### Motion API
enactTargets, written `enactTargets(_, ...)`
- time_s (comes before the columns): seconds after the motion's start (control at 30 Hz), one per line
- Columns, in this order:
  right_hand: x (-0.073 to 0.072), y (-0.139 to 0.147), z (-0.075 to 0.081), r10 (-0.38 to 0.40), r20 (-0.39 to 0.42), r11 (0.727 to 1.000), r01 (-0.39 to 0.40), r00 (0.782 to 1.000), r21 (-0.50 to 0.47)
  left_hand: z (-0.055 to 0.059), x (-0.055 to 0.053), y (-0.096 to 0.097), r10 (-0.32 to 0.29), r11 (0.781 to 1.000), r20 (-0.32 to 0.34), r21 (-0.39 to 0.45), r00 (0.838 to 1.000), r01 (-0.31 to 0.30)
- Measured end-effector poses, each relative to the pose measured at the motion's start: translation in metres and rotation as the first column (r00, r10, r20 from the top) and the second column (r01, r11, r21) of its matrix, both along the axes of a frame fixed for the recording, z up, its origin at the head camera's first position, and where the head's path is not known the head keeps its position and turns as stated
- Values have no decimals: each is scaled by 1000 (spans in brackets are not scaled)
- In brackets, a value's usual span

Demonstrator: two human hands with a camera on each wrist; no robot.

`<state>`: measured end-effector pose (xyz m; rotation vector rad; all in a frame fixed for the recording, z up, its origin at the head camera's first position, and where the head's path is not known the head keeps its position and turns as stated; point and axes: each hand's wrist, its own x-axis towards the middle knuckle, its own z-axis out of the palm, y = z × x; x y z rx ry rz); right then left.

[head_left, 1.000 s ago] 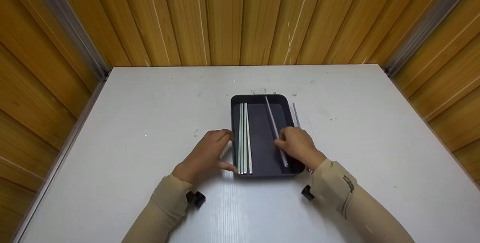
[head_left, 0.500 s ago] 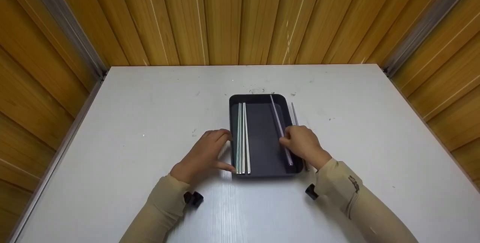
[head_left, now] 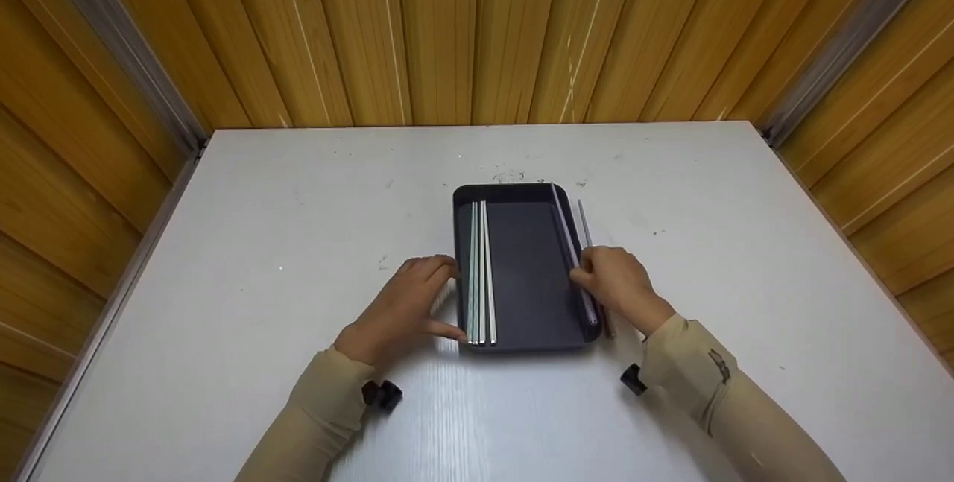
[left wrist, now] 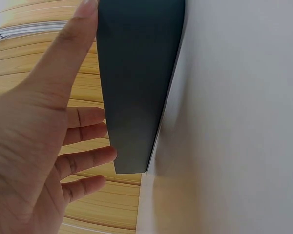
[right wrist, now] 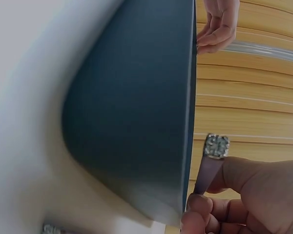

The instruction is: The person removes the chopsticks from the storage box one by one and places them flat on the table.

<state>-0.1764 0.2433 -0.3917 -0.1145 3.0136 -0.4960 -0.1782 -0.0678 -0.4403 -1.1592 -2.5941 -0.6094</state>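
Note:
A dark rectangular tray (head_left: 525,273) sits on the white table. Along its left side lie several metal chopsticks (head_left: 473,273), some pale green and some silvery. My right hand (head_left: 620,281) pinches a purple chopstick (head_left: 565,229) between thumb and fingers over the tray's right side. In the right wrist view, the square patterned end of this chopstick (right wrist: 216,146) rises above the rim. Another purplish chopstick (head_left: 584,221) lies on the table just right of the tray, partly hidden by that hand. My left hand (head_left: 406,299) rests its thumb and fairly straight fingers against the tray's left rim.
White tabletop (head_left: 335,199) surrounds the tray. Wood-patterned panels (head_left: 440,35) stand behind the table and on both sides. A dark wrist-worn device (head_left: 384,395) shows at the left sleeve, another device (head_left: 633,379) at the right.
My right hand has moved rightward with the purple chopstick, from over the tray's inside to its right wall. The left hand has stayed at the left rim.

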Motion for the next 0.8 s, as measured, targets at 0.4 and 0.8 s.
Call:
enactTargets(0.4,1,18,-1,-26,-17,1000,26,1000,-1,4,-1,0,-6,1000,-27,9,1000,6)
enactTargets(0.8,2,34,-11,-46,39,999,46,998,11,2,0,0,8,1000,-3,-26,1000,-8)
